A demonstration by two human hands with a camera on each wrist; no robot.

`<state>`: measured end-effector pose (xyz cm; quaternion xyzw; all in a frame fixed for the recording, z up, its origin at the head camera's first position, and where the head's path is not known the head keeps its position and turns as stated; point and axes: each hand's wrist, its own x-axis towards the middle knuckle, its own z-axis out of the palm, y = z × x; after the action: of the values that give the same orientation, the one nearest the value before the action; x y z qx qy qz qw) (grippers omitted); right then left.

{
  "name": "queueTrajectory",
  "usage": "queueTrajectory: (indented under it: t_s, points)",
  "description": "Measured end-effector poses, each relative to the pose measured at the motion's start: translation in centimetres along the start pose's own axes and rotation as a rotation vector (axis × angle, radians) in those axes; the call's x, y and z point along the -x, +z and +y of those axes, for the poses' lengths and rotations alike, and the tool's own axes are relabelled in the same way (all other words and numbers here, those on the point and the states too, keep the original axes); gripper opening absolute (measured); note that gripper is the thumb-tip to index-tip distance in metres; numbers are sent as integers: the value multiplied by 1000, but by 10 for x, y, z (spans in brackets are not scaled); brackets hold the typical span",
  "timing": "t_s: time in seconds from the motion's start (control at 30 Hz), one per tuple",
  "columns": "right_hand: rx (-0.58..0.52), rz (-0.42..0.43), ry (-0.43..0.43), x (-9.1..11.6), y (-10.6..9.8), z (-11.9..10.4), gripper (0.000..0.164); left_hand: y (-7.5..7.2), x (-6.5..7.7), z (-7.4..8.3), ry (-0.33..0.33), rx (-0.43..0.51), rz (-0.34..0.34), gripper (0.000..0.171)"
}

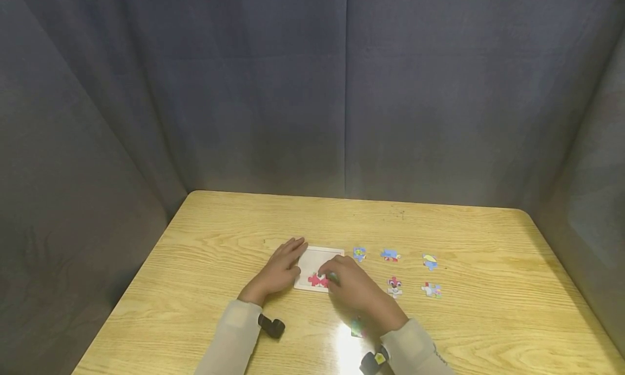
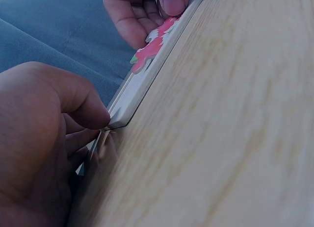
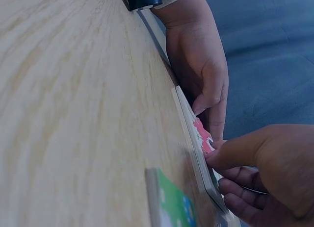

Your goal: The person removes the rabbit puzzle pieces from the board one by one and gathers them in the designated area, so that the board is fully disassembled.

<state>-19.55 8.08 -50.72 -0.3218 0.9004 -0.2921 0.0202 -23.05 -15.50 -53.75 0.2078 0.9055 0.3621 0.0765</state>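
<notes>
A shallow white puzzle tray (image 1: pixel 312 258) lies on the table between the two hands. My left hand (image 1: pixel 278 269) rests at its left side with the fingers extended; the thumb (image 2: pixel 93 112) touches the tray's near corner. Inside the tray, along the near edge, is a red jigsaw piece (image 2: pixel 147 55). Just right of it, my right hand (image 1: pixel 354 285) pinches another red-and-white jigsaw piece (image 2: pixel 169 26) between thumb and fingers, low over the tray. That hand partly hides the held piece and the tray's right part.
Right of the tray lie loose jigsaw pieces: a blue one with a yellow flower (image 1: pixel 359 253), a blue-and-red one (image 1: pixel 390 254), a yellow-and-blue one (image 1: pixel 429 261), a face piece (image 1: pixel 394 286) and a whitish one (image 1: pixel 432 289). A green piece (image 3: pixel 171 200) lies under the right forearm.
</notes>
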Motion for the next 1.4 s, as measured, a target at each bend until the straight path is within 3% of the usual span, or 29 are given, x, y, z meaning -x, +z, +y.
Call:
queueTrajectory:
  t_s: [0.67, 1.4]
  points:
    - [72, 22, -34, 1, 3, 4, 24, 0, 0, 0, -8, 4, -6, 63]
    - [34, 29, -18, 0, -3, 0, 24, -1, -1, -1, 13, -5, 4, 64]
